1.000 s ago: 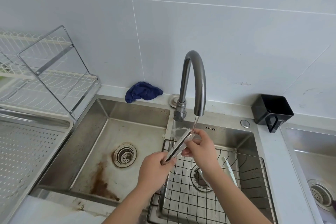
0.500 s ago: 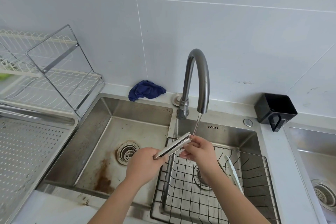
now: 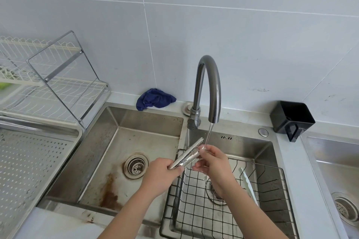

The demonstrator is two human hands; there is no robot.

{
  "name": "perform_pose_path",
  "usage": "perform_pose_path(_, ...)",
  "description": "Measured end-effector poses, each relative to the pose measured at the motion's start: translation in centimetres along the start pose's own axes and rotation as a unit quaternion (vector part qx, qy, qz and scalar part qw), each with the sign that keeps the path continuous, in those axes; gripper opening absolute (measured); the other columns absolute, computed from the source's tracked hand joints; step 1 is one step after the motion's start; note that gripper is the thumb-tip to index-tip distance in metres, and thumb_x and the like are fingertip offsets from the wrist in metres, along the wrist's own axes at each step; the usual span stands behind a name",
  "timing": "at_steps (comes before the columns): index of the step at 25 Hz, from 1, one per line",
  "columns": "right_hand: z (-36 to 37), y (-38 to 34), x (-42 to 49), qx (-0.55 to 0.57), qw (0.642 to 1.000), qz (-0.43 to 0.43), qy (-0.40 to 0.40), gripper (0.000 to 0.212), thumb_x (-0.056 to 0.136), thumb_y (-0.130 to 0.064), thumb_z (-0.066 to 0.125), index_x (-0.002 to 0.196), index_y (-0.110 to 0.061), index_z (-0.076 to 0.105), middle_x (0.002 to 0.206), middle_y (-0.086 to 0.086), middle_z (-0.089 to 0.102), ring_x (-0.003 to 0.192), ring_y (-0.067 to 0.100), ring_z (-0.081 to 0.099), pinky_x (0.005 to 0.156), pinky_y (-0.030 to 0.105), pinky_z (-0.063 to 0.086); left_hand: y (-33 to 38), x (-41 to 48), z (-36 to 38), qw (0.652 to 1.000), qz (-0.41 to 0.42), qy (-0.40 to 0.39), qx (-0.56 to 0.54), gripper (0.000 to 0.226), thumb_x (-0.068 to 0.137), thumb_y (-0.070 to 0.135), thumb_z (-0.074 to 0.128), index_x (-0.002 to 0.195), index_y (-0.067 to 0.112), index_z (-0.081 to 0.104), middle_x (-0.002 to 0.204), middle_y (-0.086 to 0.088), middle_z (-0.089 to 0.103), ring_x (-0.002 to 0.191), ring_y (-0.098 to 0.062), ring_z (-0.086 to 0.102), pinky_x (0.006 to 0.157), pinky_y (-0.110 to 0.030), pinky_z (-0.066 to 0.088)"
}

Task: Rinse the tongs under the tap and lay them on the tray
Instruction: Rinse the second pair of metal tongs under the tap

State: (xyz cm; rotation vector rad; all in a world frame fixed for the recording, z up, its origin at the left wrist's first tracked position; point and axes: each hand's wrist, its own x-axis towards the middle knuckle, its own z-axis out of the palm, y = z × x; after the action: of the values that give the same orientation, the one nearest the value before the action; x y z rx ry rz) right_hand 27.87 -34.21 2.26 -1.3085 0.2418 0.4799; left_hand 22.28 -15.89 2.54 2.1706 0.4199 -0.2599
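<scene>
Perforated steel marks the tray (image 3: 29, 161) at far left, where the tongs (image 3: 187, 155) are to be laid; the two are seen well apart. Behind the tray, a wire dish rack (image 3: 58, 91) is stood against the tiled wall. The stained left basin of the sink (image 3: 147, 120) lies between tray and tap, and a blue cloth (image 3: 155, 100) is left crumpled on the desk behind it.

At centre, the tongs are held tilted over the divider between the basins. The handle end is gripped by the left hand (image 3: 161, 174), its fingers curled round the metal. The toothed tips are pinched by the right hand (image 3: 213, 163), fingers clamped together just where the thin stream (image 3: 209, 134) from the tap (image 3: 215, 93) lands. A wire basket (image 3: 194, 211) is set in the right basin below, and a black container (image 3: 291, 118) is seen on the desk further right.

The rinse is judged under way, the laying down not yet done. A slip is the likeliest trouble: wet, smooth steel could be lost once one hand is released, and dropped into the left basin during the carry. Water could also be dripped across the desk, or the tap left running.
</scene>
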Motion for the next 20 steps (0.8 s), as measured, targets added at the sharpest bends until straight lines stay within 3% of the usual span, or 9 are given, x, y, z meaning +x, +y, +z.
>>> perform_pose_path(2, 0.0, -0.5, 0.2, 0.007, 1.000, -0.004, 0.022, 0.013, 0.102, -0.010, 0.059, 0.097, -0.003, 0.068, 0.067, 0.004, 0.069, 0.053, 0.018, 0.063, 0.062, 0.038, 0.062, 0.2, 0.0, 0.6, 0.998, -0.017, -0.013, -0.060, 0.029, 0.081, 0.041, 0.073, 0.078, 0.012, 0.073, 0.059, -0.001, 0.060, 0.041, -0.012, 0.046, 0.044, -0.026, 0.040)
perform_pose_path(6, 0.4, -1.4, 0.4, -0.013, 1.000, -0.011, 0.018, 0.012, 0.101, -0.004, 0.057, 0.093, -0.002, 0.067, 0.063, 0.006, 0.065, 0.053, 0.016, 0.060, 0.064, 0.038, 0.064, -0.1, -0.1, 1.6, 0.999, -0.008, 0.025, -0.033, 0.029, 0.079, 0.047, 0.070, 0.066, 0.023, 0.067, 0.051, 0.007, 0.054, 0.046, -0.018, 0.053, 0.050, -0.036, 0.044)
perform_pose_path(10, 0.6, -1.4, 0.0, -0.018, 1.000, -0.004, -0.006, 0.010, 0.101, -0.001, 0.056, 0.097, 0.000, 0.065, 0.067, 0.004, 0.072, 0.054, 0.016, 0.061, 0.066, 0.036, 0.064, -0.8, -0.5, 1.6, 0.999, 0.013, 0.036, -0.002, 0.029, 0.083, 0.046, 0.070, 0.056, 0.043, 0.060, 0.042, 0.015, 0.048, 0.041, -0.006, 0.041, 0.048, -0.028, 0.031)
perform_pose_path(12, 0.3, -1.4, -0.4, -0.008, 1.000, 0.002, -0.023, 0.010, 0.102, -0.005, 0.057, 0.100, -0.001, 0.066, 0.077, 0.009, 0.077, 0.056, 0.015, 0.062, 0.067, 0.036, 0.063, -1.1, -0.6, 1.7, 0.999, 0.002, 0.018, -0.042, 0.025, 0.084, 0.042, 0.072, 0.061, 0.036, 0.066, 0.045, 0.013, 0.051, 0.043, -0.008, 0.045, 0.048, -0.028, 0.037)
perform_pose_path(14, 0.0, -1.3, -0.7, 0.013, 0.999, 0.002, -0.036, 0.015, 0.102, -0.013, 0.059, 0.107, 0.000, 0.067, 0.092, 0.015, 0.078, 0.061, 0.017, 0.063, 0.068, 0.035, 0.062, -1.0, -0.7, 1.8, 0.991, -0.027, -0.019, -0.128, 0.017, 0.087, 0.037, 0.074, 0.080, 0.022, 0.073, 0.052, 0.006, 0.060, 0.045, -0.016, 0.052, 0.045, -0.028, 0.041)
perform_pose_path(16, -0.4, -1.4, -1.0, 0.027, 0.999, -0.007, -0.042, 0.022, 0.102, -0.020, 0.060, 0.111, -0.002, 0.068, 0.094, 0.014, 0.075, 0.065, 0.018, 0.063, 0.069, 0.036, 0.061, -0.3, -0.9, 2.1, 0.973, -0.057, -0.059, -0.217, 0.028, 0.094, 0.039, 0.068, 0.096, 0.011, 0.069, 0.057, -0.004, 0.065, 0.042, -0.019, 0.053, 0.040, -0.025, 0.041)
perform_pose_path(20, -0.8, -1.7, -1.6, 0.020, 0.999, -0.025, -0.037, 0.027, 0.105, -0.030, 0.054, 0.111, -0.014, 0.074, 0.093, 0.010, 0.075, 0.070, 0.018, 0.066, 0.071, 0.038, 0.060, 1.5, -0.9, 3.8, 0.955, -0.051, -0.063, -0.285, 0.024, 0.103, 0.040, 0.052, 0.102, 0.016, 0.056, 0.061, -0.011, 0.066, 0.040, -0.025, 0.056, 0.038, -0.025, 0.042)
